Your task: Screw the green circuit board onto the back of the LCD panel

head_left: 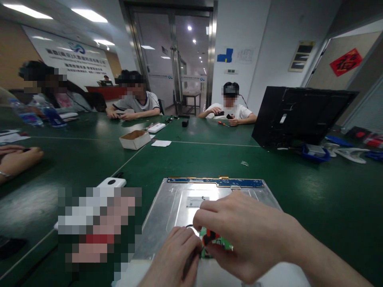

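Note:
A silver metal panel (161, 215) lies in front of me on the green table, with a blue circuit strip (248, 183) along its far edge. Near the panel's close side is a green circuit board (224, 242), partly covered by my hands. My right hand (248, 235) is closed around a red and black tool handle (209, 236) above the board. Beside it, my left hand (176, 255) has its fingers curled together at the board's left edge; what they pinch, if anything, is hidden.
A black monitor (299, 115) stands at the right, near a blue tray (315, 153). An open box (134, 140) sits farther back. A white device (112, 183) lies to the left. Several people sit around the table, and a person's hand (20, 159) rests at the left edge.

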The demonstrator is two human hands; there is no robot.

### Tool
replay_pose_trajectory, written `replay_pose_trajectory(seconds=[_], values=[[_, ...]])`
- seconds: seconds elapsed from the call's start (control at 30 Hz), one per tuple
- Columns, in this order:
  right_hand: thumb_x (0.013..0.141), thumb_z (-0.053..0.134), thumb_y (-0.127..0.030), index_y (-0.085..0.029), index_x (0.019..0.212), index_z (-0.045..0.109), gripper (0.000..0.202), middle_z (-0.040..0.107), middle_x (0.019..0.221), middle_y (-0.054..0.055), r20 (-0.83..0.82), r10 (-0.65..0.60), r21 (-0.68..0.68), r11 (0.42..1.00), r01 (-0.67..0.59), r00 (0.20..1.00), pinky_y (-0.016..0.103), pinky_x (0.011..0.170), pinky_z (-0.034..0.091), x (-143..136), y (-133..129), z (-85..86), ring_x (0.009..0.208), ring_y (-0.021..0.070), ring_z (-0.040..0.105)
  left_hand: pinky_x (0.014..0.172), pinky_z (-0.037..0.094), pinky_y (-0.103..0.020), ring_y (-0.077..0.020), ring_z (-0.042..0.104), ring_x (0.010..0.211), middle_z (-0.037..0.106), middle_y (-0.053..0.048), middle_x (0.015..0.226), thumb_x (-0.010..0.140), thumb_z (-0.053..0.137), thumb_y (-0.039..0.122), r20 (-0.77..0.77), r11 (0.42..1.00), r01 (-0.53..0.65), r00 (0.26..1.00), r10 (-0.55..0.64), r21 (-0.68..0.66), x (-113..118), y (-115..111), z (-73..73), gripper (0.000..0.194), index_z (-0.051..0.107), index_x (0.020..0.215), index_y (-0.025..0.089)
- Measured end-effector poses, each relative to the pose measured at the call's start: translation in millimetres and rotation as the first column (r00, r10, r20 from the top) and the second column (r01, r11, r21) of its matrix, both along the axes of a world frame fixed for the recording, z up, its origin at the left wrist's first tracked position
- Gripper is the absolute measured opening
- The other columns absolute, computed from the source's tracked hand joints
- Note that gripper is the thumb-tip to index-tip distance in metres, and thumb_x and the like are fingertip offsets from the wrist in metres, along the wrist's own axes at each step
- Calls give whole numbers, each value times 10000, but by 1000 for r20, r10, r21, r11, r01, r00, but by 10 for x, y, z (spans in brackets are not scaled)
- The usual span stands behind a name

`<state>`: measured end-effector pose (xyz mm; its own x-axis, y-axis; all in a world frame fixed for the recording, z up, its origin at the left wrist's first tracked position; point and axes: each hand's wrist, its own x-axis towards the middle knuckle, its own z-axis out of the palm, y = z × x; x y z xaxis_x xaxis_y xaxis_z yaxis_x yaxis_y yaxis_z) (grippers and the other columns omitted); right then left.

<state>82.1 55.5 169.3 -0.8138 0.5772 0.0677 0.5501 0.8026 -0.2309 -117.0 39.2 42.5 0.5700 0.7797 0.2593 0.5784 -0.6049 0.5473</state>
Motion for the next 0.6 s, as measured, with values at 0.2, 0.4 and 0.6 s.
replay_pose_trajectory(seconds=[0.2,0.4,0.6], values=[[868,541,-233,-207,958,512,98,654,843,-11,16,-48,33,998,47,999,278,491,229,-8,12,1,622,126,512,856,509,-346,-226,589,909,637,-62,944,834,457,98,-17,1000,6,1000,-7,-22,4,-14,43,194,605,886,212],[900,552,-348,-215,944,516,145,644,765,-17,37,-49,65,997,46,998,283,497,208,-13,30,-22,597,129,506,838,505,-342,-229,587,918,628,-62,954,828,454,84,-17,1000,-4,1000,4,-14,10,-26,-1,197,586,907,208],[801,562,-204,-214,1012,475,229,627,907,-6,-6,2,-14,1000,-2,1000,260,491,259,-2,-4,13,644,123,503,872,497,-363,-234,584,914,629,-54,935,835,489,116,-40,1000,13,999,-14,-15,1,1,19,140,581,871,215]])
